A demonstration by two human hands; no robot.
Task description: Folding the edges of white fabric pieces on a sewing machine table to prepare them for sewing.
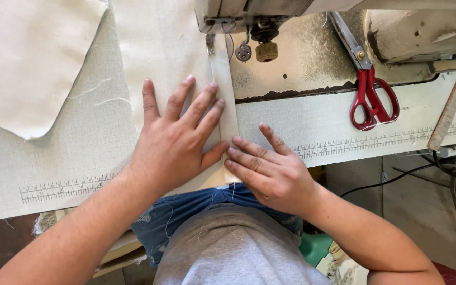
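A strip of cream fabric [164,47] with a folded edge [227,95] runs from the table's front edge up under the presser foot [210,45] of a sewing machine [249,13]. My left hand [178,142] lies flat on the fabric, fingers spread, pressing it to the table just left of the fold. My right hand [265,169] presses its fingertips on the near end of the folded edge, touching my left thumb. Neither hand grips anything.
Red-handled scissors [370,89] lie on the machine bed to the right. A second piece of cream cloth [27,58] covers the far left. A printed ruler strip [64,188] runs along the table front. A wooden ruler [449,111] leans at the right. Cables hang below.
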